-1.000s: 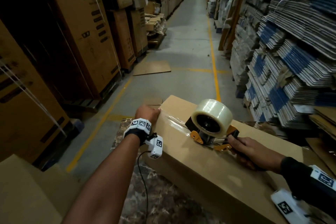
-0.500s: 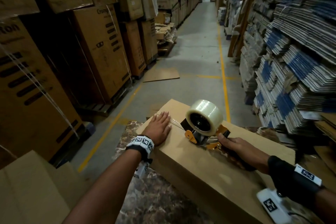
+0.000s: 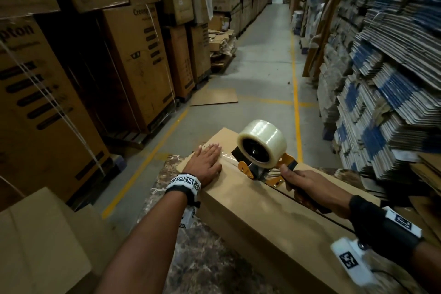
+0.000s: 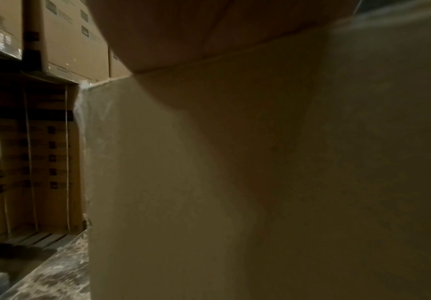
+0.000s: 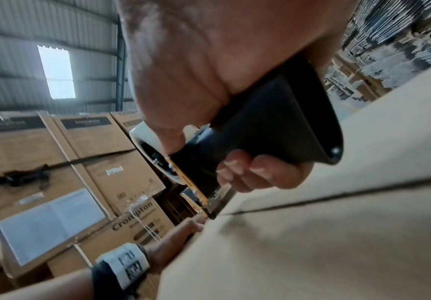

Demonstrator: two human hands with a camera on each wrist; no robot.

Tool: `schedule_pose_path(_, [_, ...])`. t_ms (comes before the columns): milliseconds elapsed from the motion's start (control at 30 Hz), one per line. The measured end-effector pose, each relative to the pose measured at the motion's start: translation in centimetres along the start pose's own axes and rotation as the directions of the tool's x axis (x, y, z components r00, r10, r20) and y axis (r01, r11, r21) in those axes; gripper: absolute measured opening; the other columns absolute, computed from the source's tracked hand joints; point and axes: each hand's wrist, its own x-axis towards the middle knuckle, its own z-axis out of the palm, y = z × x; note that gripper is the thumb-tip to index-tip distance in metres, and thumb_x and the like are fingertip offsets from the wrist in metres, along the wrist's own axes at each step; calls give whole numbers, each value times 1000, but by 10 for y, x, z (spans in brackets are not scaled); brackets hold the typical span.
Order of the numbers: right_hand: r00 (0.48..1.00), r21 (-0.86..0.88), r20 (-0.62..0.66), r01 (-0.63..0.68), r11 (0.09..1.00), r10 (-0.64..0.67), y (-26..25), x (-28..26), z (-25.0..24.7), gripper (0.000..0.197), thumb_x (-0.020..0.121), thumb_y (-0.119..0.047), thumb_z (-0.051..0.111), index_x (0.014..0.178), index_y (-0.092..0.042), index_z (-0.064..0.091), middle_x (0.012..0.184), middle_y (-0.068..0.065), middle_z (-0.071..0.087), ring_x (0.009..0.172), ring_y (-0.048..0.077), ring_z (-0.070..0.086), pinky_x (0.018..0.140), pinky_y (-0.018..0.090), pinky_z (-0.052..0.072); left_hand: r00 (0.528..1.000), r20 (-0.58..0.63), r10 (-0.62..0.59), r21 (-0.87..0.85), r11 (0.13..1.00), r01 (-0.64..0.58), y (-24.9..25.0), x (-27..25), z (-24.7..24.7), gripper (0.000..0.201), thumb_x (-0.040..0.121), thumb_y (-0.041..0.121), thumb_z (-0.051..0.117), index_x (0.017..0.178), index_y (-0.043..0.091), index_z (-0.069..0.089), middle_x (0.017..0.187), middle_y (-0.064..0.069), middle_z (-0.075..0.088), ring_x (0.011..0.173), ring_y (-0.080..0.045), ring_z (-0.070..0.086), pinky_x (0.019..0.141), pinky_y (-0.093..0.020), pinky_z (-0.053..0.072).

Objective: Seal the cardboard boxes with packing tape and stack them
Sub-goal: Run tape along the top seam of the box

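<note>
1. Two hands work on one long cardboard box [image 3: 274, 217] lying on a marbled table [image 3: 202, 267].
2. Left hand [image 3: 206, 163] presses flat, fingers straight, on its far end.
3. Right hand [image 3: 307, 185] grips a tape dispenser [image 3: 261, 150] on the seam.

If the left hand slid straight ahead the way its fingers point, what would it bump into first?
Probably nothing on the box: the left hand lies flat on the cardboard box, fingers pointing past its far end. Beyond looks like open floor, though depth is unclear.

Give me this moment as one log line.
left hand flat on long brown cardboard box | right hand grips orange-and-black tape dispenser | seam part taped
</note>
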Motion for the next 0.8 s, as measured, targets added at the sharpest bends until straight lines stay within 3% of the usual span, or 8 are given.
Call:
schedule_pose_path(267, [999,4,16,-52,999,52,24,10,10,68,86,-83,47,80,-16,54,59,0,50,46,14,41,47,25,36,1000,22,5,56,998,-7,0,4,0,67,108,48,26,164,22,1,171,3,-8,157,-10,-8,128,-41,-7])
schedule_pose_path(467, [998,-5,42,-54,999,54,27,12,9,69,85,-85,47,82,-17,53,62,0,51,50,16,43,48,28,38,1000,19,-9,25,1000,8,15,2,7,79,102,64,24,164,22,-4,168,4,-16,156,-12,-14,128,-42,-6])
schedule_pose_path(800, [996,23,66,-58,998,56,27,13,10,69,86,-84,46,83,-16,54,61,0,50,48,14,42,45,25,37,998,43,54,18,998,-54,50,-18,16,81,102,65,27,163,23,-6,169,3,-15,156,-11,-12,128,-38,-5])
